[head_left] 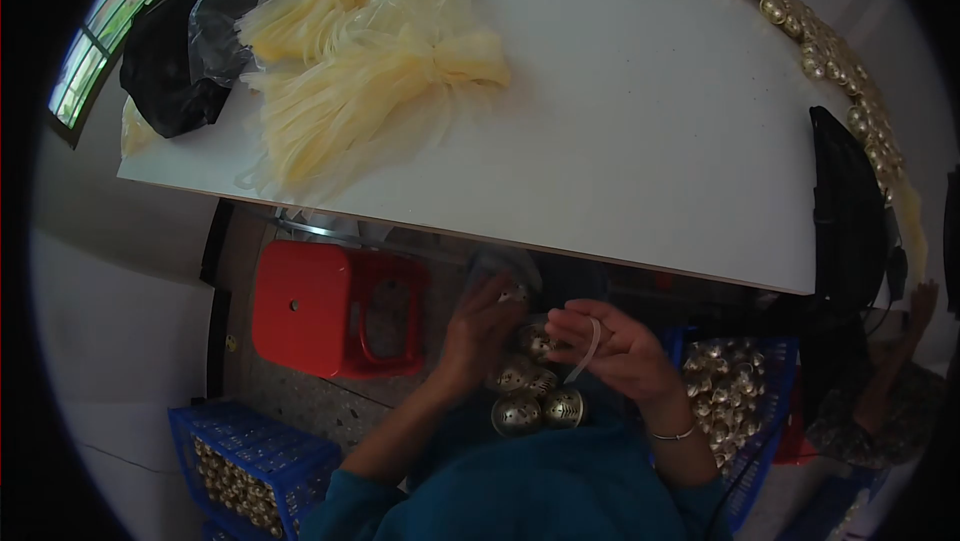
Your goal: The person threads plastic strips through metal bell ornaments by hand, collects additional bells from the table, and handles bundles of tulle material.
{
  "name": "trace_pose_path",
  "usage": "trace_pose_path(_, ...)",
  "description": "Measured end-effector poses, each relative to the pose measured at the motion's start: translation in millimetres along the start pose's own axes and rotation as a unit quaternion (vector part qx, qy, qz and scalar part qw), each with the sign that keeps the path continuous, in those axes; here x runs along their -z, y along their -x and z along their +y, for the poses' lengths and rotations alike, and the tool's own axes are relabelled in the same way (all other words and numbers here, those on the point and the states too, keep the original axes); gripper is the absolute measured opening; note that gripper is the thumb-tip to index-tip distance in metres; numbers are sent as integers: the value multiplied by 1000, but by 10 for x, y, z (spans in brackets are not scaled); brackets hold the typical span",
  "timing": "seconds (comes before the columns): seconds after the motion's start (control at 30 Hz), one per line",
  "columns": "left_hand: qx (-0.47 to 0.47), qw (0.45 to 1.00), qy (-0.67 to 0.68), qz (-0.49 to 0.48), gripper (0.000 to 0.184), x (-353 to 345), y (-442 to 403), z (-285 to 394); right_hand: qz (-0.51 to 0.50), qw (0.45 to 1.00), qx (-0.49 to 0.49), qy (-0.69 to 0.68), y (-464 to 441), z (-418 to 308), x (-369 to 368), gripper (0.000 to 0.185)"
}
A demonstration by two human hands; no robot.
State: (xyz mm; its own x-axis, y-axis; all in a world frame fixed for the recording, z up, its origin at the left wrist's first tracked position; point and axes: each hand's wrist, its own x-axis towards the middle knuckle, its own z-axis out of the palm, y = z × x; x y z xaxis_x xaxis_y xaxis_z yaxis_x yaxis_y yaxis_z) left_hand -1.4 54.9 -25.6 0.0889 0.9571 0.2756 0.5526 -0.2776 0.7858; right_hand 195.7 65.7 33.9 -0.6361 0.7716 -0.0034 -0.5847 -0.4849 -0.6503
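Several round gold perforated balls (517,412) rest on my lap, between my hands and my blue top. My left hand (480,333) is at the far side of them, its fingers bent around a gold ball (513,295). To the right, my right hand (612,349) has its fingers curled together on a pale thin strip (587,353), which loops down beside the palm. Another ball (538,343) shows between the two hands, partly hidden by fingers.
Pale yellow mesh bundles (350,91) lie on the white table (620,141), near black cloth (170,71). Gold balls line its right edge. A red stool (310,311) and blue crates (260,451) stand below. A co-worker's arm (900,361) is at right.
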Motion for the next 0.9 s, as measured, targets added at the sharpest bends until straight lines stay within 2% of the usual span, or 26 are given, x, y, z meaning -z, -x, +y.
trace_pose_path(0.07, -60, 990, -127, 21, 16, 113, -53, 123, 85, 982, -4, 168, -25, 40, -8, 30)
trace_pose_path(0.1, -62, 989, -130, 18, 16, 188, -63, 192, 85, 983, 0, 165, -39, 52, 5, 30)
trace_pose_path(0.17, -40, 999, -13, 9, 17, 339, -75, 336, 175, 952, -77, 237, -73, 64, 35, 22)
trace_pose_path(0.2, -40, 999, -15, 10, 17, 382, -58, 398, 172, 953, -77, 237, -84, 82, 16, 22)
trace_pose_path(0.27, -119, 993, -15, -20, 17, 463, -25, 507, 175, 940, -60, 287, -132, 130, -35, 18)
trace_pose_path(0.3, -118, 993, -18, -19, 17, 480, -33, 580, 172, 941, -61, 285, -139, 138, -43, 18)
trace_pose_path(0.37, -162, 987, -1, 8, 21, 489, -93, 702, 123, 869, -40, 477, -170, 153, -57, 21)
trace_pose_path(0.4, -162, 987, -2, 8, 21, 507, -130, 716, 122, 870, -40, 476, -187, 141, -87, 21)
trace_pose_path(0.47, -164, 986, 21, -10, 19, 533, -188, 732, 68, 784, 15, 617, -203, 91, -180, 20)
trace_pose_path(0.5, -164, 986, 21, -9, 19, 539, -173, 725, 67, 784, 16, 617, -200, 70, -189, 20)
trace_pose_path(0.57, -108, 992, 58, -26, 17, 548, -147, 685, 45, 775, -61, 627, -196, 18, -199, 17)
trace_pose_path(0.7, -115, 991, 63, 11, 16, 525, -177, 660, 85, 745, -32, 661, -203, -56, -320, 21)
trace_pose_path(0.73, -117, 991, 67, 11, 17, 533, -184, 673, 109, 721, 119, 674, -260, -33, -266, 24)
trace_pose_path(0.8, -115, 991, 71, 9, 18, 548, -161, 730, 132, 682, 262, 669, -277, 11, -254, 28)
trace_pose_path(0.83, -98, 994, 52, 8, 18, 555, -168, 778, 92, 795, 181, 571, -284, 22, -266, 32)
trace_pose_path(0.87, -84, 996, 32, 6, 17, 559, -186, 806, 49, 883, 96, 457, -296, 19, -277, 37)
trace_pose_path(0.9, -87, 996, 31, 6, 17, 539, -176, 783, 49, 883, 99, 456, -304, 6, -288, 37)
